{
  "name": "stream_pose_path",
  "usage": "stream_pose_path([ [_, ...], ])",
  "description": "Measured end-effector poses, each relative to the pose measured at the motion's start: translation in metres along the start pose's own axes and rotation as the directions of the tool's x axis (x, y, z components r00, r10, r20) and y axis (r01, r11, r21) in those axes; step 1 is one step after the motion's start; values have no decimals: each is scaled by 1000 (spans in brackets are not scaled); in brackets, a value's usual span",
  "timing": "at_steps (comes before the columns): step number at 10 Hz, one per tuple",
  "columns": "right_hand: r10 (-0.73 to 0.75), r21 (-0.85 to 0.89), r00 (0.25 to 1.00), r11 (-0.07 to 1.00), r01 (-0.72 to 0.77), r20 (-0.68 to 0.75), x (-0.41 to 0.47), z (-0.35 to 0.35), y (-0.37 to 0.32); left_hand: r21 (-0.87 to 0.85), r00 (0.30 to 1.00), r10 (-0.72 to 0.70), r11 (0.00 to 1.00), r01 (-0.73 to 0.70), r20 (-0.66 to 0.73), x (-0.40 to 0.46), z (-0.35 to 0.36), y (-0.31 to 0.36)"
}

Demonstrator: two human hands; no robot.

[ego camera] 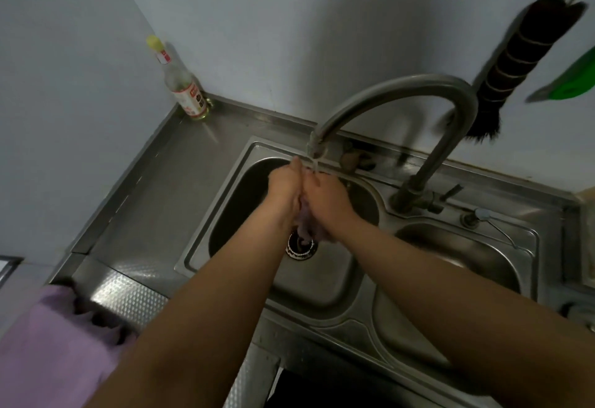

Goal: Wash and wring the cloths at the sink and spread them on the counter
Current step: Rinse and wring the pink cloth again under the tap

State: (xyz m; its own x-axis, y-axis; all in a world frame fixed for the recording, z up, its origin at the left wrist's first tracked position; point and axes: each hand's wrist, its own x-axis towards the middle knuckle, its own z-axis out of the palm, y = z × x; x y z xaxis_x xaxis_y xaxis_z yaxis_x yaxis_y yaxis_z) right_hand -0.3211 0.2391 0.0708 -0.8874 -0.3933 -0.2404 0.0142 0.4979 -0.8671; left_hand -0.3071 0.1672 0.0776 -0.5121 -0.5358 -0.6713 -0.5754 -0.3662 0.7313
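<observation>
both hands (pixel 307 193) squeeze cloth (pixel 304 225) mid-basin, under tap (pixel 317 147)

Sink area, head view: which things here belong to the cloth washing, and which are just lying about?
In use: both hands, left and right, gripping a purple cloth under the faucet; large basin; second purple cloth on the counter.

Idle: bottle, hanging brush, small basin.

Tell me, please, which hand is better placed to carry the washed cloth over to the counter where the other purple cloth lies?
The left hand. It works the wet purple cloth beside the right hand, on the side towards the steel counter, where the spread purple cloth lies.
</observation>
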Motion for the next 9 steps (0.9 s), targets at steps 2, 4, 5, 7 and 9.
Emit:
stream_pose_path([
  [2, 101, -97, 995, 990, -101, -4, 13, -11, -4, 288, 993, 110, 950, -121, 53, -4, 6, 5],
  [4, 158, -86, 987, 984, -158, 0, 19, -5, -7, 464, 991, 109, 876, -135, 82, 3, 7, 7],
  [5, 95, -85, 995, 992, -97, -25, 8, 3, -6, 56, 996, -12, 998, 7, 89, 2, 4, 10],
  [7, 182, -58, 974, 980, -191, -138, 16, -4, -9, -90, 993, -121, 989, 120, -12, 2, 4, -5],
  [9, 46, -300, 996, 952, -65, -71, -11, 13, -11, -484, 940, -336, 834, 267, -62, 6, -10, 3],
])
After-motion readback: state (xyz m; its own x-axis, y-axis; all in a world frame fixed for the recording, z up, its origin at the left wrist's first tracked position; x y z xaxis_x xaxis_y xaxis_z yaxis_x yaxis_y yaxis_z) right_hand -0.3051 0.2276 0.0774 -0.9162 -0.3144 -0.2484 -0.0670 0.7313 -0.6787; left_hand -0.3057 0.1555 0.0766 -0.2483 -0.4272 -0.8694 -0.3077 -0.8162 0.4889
